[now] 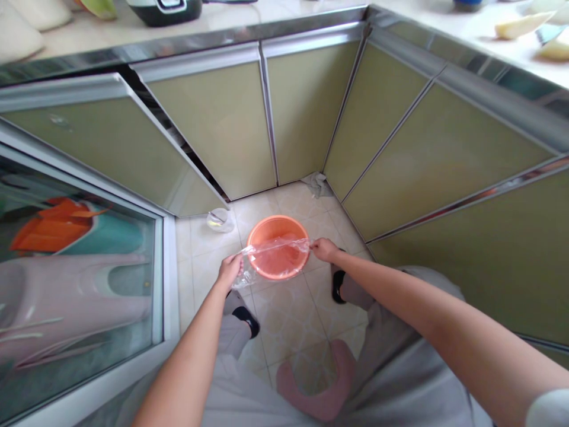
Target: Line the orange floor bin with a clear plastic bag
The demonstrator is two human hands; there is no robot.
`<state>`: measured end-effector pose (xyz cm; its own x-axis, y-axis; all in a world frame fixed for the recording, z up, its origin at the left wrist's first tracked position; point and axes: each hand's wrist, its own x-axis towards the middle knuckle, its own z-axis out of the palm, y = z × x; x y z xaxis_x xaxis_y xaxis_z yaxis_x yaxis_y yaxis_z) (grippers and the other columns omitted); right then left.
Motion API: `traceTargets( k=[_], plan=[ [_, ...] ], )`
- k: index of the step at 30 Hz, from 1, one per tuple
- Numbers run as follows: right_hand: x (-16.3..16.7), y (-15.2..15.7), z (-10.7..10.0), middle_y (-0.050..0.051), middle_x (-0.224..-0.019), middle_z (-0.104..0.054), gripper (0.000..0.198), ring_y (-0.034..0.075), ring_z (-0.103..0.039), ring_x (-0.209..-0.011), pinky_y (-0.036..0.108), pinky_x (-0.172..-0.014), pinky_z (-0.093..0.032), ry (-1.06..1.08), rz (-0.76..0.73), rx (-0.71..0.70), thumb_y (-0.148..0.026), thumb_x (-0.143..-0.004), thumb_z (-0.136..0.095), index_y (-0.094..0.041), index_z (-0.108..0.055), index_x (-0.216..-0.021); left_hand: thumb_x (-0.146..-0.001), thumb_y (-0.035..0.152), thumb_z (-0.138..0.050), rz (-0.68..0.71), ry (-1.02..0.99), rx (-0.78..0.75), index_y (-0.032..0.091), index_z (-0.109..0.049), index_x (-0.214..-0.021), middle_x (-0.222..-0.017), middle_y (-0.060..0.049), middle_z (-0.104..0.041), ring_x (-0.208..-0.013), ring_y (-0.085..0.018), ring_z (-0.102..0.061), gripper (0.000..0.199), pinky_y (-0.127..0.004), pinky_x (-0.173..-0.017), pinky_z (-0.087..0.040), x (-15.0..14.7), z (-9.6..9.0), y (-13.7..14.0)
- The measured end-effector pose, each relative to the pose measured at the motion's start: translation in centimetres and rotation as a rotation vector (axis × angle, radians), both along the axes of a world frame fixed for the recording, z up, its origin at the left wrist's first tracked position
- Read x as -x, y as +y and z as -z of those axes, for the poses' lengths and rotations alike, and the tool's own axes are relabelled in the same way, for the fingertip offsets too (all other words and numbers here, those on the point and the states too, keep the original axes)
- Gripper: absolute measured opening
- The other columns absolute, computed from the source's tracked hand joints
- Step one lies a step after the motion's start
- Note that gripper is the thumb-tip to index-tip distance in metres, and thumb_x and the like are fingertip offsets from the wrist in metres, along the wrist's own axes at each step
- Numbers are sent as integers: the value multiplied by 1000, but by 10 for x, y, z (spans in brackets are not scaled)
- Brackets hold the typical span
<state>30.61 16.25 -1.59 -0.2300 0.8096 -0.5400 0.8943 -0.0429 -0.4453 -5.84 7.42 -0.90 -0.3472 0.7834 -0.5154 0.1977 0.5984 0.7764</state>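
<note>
A sheet of clear plastic film or a clear plastic bag [280, 243] is stretched between my two hands, above an orange basin [278, 219] on the floor. My left hand [231, 270] is closed on its left end, where loose crumpled plastic hangs down. At the other end my right hand [324, 249] pinches the plastic near the basin's right rim. Through the clear plastic the basin's inside shows; whether it holds anything I cannot make out.
Greenish cabinet doors [213, 124] close in the floor on two sides. A small clear bowl or bag [220, 220] lies left of the basin, and a grey cloth [316, 185] in the corner. A pink stool [306, 397] is below me. A glass door [80, 296] stands at left.
</note>
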Motion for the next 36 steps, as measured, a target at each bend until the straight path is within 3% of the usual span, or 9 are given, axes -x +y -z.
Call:
traceTargets(
  k=[3,7,9,14,16,19,23,29,36],
  plan=[
    [3,12,-2,12,-98,-78,28,22,-70,-89,26,-73,-47,-13,160,-22,-19,-93,-54,-13,-80,-102,-76,53,-69,-82,-88,-68,14,-71,-94,-82,-5,-72,-64,-14,-62,43,-24,-57,-45,-6,-8,10],
    [3,26,-8,13,-98,-77,38,21,-69,-85,25,-71,-46,15,327,-58,-20,-93,-53,-9,-72,-125,-82,43,-67,-23,-71,-96,12,-74,-113,-104,-13,-78,-90,-22,-72,44,-28,-72,-53,-10,-5,13],
    [-1,31,-10,12,-91,-76,35,21,-69,-81,26,-69,-46,5,351,-56,-24,-95,-52,-11,-73,-119,-85,36,-66,7,-8,-105,12,-73,-117,-112,-15,-78,-98,-23,-73,41,-29,-79,-55,-10,1,13],
    [-3,34,-13,7,-78,-72,22,19,-66,-72,26,-65,-45,-41,494,-139,-38,-93,-59,-20,-72,-88,-87,27,-69,84,341,-98,16,-71,-123,-120,-13,-76,-94,-19,-74,38,-28,-86,-55,-6,11,10],
    [2,33,-13,6,-88,-73,17,18,-66,-79,24,-69,-46,-13,468,-272,-36,-89,-65,-21,-70,-95,-89,34,-70,147,518,-98,21,-68,-132,-115,-9,-76,-92,-20,-73,45,-29,-83,-54,-7,10,11],
    [11,33,-8,9,-114,-71,33,19,-68,-91,25,-78,-49,66,366,-372,-32,-85,-70,-22,-67,-117,-91,43,-69,258,701,-120,25,-64,-140,-109,-8,-74,-97,-23,-70,53,-29,-79,-51,-10,3,17],
    [20,38,10,12,-127,-69,49,21,-69,-102,27,-86,-51,132,339,-306,-31,-87,-71,-23,-63,-134,-94,38,-64,379,750,-85,29,-75,-120,-111,-6,-73,-93,-22,-68,29,-28,-71,-46,-13,-3,27],
    [23,52,34,4,-93,-77,11,18,-70,-86,24,-75,-50,209,343,-248,-23,-88,-63,-21,-73,-92,-101,39,-51,323,714,-150,27,-77,-103,-109,-7,-74,-91,-22,-66,28,-29,-71,-42,-11,9,40],
    [30,79,40,4,-82,-74,13,16,-63,-73,24,-65,-42,164,349,-354,-29,-91,-61,-21,-70,-86,-97,41,-52,147,514,-144,24,-67,-85,-87,-4,-73,-79,-20,-63,26,-27,-69,-40,-5,32,68]
  ],
)
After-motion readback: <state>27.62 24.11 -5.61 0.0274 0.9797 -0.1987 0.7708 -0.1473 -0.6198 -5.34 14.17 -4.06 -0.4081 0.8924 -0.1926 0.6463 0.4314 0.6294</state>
